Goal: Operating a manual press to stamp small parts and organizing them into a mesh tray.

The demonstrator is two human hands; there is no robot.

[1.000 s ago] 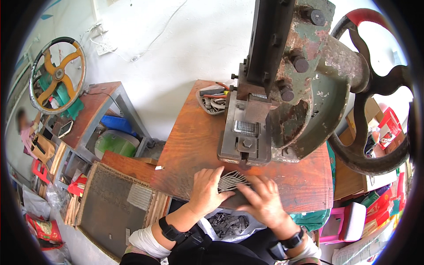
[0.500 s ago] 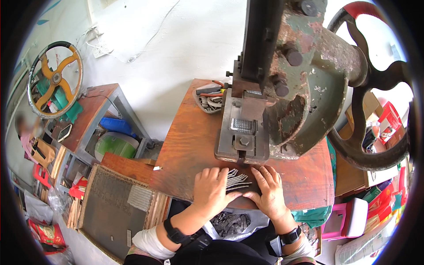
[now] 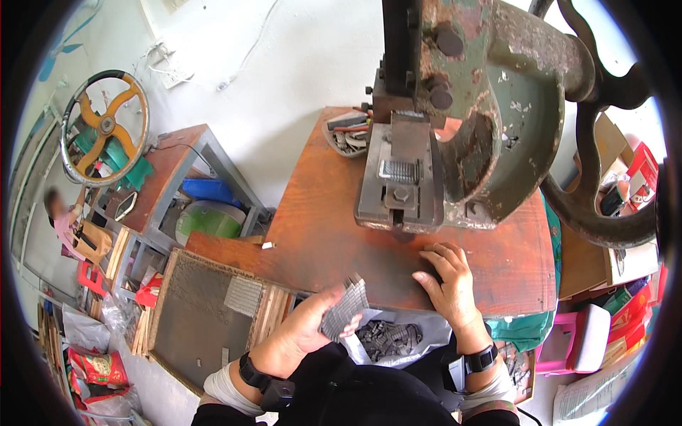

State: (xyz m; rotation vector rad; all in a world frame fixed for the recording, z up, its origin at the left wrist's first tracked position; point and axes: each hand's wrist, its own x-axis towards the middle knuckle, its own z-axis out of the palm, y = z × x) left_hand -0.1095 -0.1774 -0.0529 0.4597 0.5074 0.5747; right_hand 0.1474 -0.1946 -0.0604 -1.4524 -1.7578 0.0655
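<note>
Holding one mesh piece (image 3: 344, 307) | left hand (image 3: 307, 328) | right hand (image 3: 446, 284) on workbench (image 3: 320, 220)

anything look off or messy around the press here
Nothing looks spilled or broken. The green press is worn, its paint chipped and rusty. The left hand holds a stack of thin grey metal pieces off the table edge, above a bag of similar pieces. The right hand rests flat on the wooden table.
</note>
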